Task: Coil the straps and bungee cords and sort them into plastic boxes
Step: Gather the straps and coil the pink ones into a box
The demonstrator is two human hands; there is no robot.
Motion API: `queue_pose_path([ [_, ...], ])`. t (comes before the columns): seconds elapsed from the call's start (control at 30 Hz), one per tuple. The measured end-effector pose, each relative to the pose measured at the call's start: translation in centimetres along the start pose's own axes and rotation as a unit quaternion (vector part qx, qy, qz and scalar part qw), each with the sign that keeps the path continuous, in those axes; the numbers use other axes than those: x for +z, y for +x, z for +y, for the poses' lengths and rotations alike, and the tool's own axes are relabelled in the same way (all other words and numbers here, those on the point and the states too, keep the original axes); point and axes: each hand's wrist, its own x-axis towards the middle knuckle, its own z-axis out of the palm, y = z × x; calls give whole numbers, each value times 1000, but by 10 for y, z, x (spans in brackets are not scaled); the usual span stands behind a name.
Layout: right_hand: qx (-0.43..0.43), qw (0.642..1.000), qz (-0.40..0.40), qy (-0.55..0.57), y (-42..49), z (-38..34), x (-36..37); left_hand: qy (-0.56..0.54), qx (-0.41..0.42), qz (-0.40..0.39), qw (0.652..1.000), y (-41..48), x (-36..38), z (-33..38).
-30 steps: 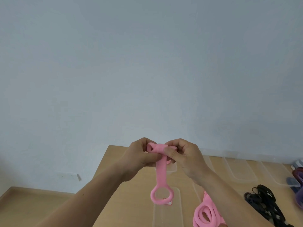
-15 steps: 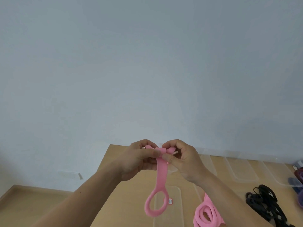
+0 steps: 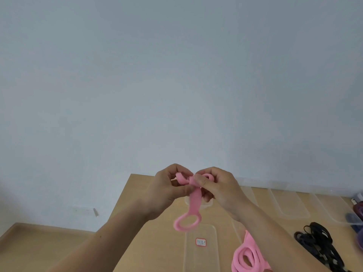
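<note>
A plain pale blue-grey wall (image 3: 176, 75) rises behind a light wooden table (image 3: 135, 185) and wooden floor (image 3: 29, 248).

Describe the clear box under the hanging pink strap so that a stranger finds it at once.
Start at the wooden table. Below the hanging pink strap lies a clear box, left of the pink pile. Only it shows a red-edged sticker.

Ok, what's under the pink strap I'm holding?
Below the loop of the pink strap lies a clear plastic box with a red-edged label, on the table. A second clear box behind the strap is mostly covered by the left hand and right hand.
</note>
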Motion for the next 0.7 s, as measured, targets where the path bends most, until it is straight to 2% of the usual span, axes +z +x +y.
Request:
queue_pose_path([
  [0.17, -21, 999, 26, 16, 1, -2, -2, -15, 2, 7, 1000, 0, 3, 1],
  [0.33, -65, 998, 22, -2, 0, -5, 1, -3, -27, -70, 997, -2, 2, 7],
  [0.7, -116, 990, 12, -73, -4, 8, 6, -56, -99, -38, 993, -4, 1, 10],
])
